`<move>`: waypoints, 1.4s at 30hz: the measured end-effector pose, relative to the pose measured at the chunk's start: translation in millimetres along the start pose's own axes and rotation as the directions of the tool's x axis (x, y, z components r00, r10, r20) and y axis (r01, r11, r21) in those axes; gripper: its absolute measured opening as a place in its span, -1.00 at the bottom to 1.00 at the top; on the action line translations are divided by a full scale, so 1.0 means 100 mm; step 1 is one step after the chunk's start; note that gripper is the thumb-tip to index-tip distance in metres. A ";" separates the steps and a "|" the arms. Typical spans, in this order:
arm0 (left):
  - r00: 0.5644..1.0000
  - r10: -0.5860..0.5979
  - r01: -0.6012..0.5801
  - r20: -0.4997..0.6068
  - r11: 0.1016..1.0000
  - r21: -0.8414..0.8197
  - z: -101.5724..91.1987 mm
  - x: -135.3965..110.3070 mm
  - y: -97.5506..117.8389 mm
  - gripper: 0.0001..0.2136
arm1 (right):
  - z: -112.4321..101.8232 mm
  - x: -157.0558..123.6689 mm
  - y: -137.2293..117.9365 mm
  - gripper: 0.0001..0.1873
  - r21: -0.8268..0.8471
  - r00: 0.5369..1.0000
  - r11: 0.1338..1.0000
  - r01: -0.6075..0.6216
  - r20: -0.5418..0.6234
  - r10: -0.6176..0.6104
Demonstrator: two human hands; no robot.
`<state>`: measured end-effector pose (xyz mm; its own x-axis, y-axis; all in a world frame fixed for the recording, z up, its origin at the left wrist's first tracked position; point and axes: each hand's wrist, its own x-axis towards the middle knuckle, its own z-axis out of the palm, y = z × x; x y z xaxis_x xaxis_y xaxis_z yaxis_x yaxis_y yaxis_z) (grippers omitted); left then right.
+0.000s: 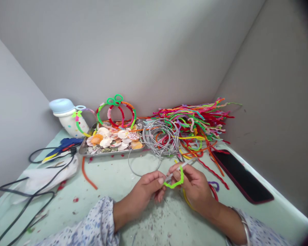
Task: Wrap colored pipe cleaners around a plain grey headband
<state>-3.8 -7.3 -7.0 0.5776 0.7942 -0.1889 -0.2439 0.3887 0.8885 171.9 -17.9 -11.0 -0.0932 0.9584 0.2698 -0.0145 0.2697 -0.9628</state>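
Observation:
My left hand (146, 188) and my right hand (193, 186) meet near the table's front, both closed. Between them runs a grey wire headband (143, 172), whose thin arc loops back towards the tray. A neon green pipe cleaner (176, 181) curls around the wire between my fingertips. My left fingers pinch the wire and one green end. My right fingers pinch the wire and the other part of the green strand. Yellow and red pipe cleaners lie under my right hand.
A metal tray (85, 147) of seashells holds wrapped headbands (116, 112) at the back. Grey wire bands (160, 138) and a heap of coloured pipe cleaners (195, 124) lie right of it. A blue glue gun (64, 145), black cables, white cloth and a jug (66, 118) sit left; a phone (242, 176) right.

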 end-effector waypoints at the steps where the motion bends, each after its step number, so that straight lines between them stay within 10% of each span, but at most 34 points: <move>1: 1.000 0.000 0.000 0.010 1.000 -0.017 0.00 0.00 -0.01 -0.73 | 0.00 0.00 0.00 -0.80 0.004 1.000 1.000 -0.007 0.012 0.007; 11: 1.000 0.002 -0.002 0.001 0.998 -0.056 0.03 -0.01 0.00 -0.80 | 0.01 -0.01 0.03 -0.76 -0.015 0.999 0.999 -0.035 -0.027 0.034; 28: 0.948 0.274 -0.181 -0.163 0.882 0.434 0.05 -0.04 -0.07 -0.83 | 0.05 0.01 0.04 -0.86 -0.003 0.998 1.000 -0.015 -0.063 0.014; 42: 0.965 0.209 -0.155 -0.159 0.942 0.297 0.06 -0.05 -0.02 -0.74 | 0.06 0.02 -0.06 -0.82 -0.020 1.000 1.000 0.014 -0.027 -0.015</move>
<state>-1.8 -14.9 -5.6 0.3823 0.9219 -0.0627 -0.0878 0.1037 0.9907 166.1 -18.7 -4.4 -0.0659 0.9565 0.2843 0.0044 0.2852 -0.9585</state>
